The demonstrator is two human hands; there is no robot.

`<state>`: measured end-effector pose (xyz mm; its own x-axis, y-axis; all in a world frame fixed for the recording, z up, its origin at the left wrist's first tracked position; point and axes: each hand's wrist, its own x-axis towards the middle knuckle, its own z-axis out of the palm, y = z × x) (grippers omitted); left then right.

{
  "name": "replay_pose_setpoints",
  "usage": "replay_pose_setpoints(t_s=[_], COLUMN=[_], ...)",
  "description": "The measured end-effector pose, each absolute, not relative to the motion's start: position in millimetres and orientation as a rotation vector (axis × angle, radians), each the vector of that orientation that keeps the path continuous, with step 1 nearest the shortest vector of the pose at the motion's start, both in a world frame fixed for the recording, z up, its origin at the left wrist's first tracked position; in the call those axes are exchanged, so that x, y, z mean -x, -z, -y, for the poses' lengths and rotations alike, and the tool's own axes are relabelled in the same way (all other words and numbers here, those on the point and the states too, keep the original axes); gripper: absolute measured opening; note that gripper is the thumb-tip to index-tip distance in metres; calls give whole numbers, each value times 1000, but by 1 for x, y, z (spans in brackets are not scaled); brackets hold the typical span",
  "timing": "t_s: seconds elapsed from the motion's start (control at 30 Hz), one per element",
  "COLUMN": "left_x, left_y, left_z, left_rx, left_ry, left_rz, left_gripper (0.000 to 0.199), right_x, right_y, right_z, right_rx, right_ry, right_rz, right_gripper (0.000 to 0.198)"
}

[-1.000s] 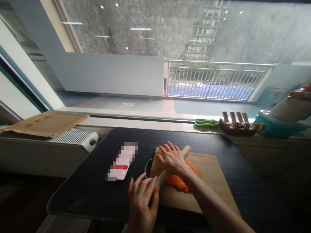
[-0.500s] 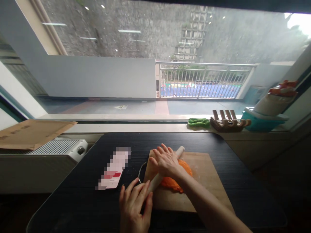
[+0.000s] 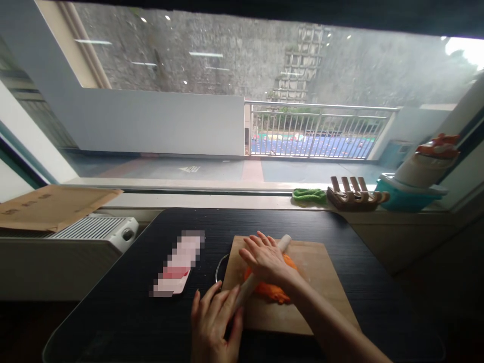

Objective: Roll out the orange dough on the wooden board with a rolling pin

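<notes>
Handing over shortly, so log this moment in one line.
left hand: on rolling pin, near end | right hand: on pin, farther along | orange dough: under pin, on board

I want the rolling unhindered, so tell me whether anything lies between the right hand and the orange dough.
The rolling pin lies across the orange dough, under the right hand; nothing else visible intervenes.

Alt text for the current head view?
A person's right hand lies flat on a rolling pin over orange dough-like material on a wooden board; the left hand is at the pin's near end. A pixelated pink item lies on the black table.
</notes>
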<state>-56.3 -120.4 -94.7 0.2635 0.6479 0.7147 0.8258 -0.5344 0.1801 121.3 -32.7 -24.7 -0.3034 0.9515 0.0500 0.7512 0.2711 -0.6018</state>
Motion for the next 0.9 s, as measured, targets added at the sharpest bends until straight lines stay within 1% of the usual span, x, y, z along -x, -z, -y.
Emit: replay_pose_setpoints(t_s=[0.07, 0.13, 0.23, 0.37, 0.5, 0.57, 0.63, 0.73, 0.83, 0.9], left_x=[64, 68, 68, 62, 54, 51, 50, 51, 47, 39], left_y=[92, 91, 91, 89, 81, 76, 69, 59, 48, 41], left_z=[118, 118, 119, 114, 103, 95, 88, 84, 86, 84], left_rx=[2282, 2273, 2272, 2262, 2273, 2294, 2337, 2467, 2625, 2674], left_ry=[1097, 1071, 1027, 997, 928, 909, 923, 944, 830, 726], left_rz=[1387, 1373, 1334, 1292, 1360, 1424, 1444, 1363, 1403, 1518], left_gripper=[35, 33, 36, 36, 34, 32, 32, 34, 37, 30], right_x=[-123, -137, -165, -190, -194, -195, -198, -209, -222, -224], right_y=[9, -3, -6, 12, 35, 42, 45, 48, 51, 54], right_z=[10, -3, -8, -9, -10, -3, 11, 40, 65, 73], right_rx=[1437, 1304, 1172, 1353, 1523, 1599, 1660, 1744, 1839, 1893], right_ry=[-835, -946, -1012, -812, -688, -586, -467, -305, -205, -169], right_rz=[2121, 2015, 1738, 1682, 1761, 1807, 1836, 1844, 1834, 1841], right_gripper=[54, 64, 67, 59, 37, 31, 31, 35, 36, 36])
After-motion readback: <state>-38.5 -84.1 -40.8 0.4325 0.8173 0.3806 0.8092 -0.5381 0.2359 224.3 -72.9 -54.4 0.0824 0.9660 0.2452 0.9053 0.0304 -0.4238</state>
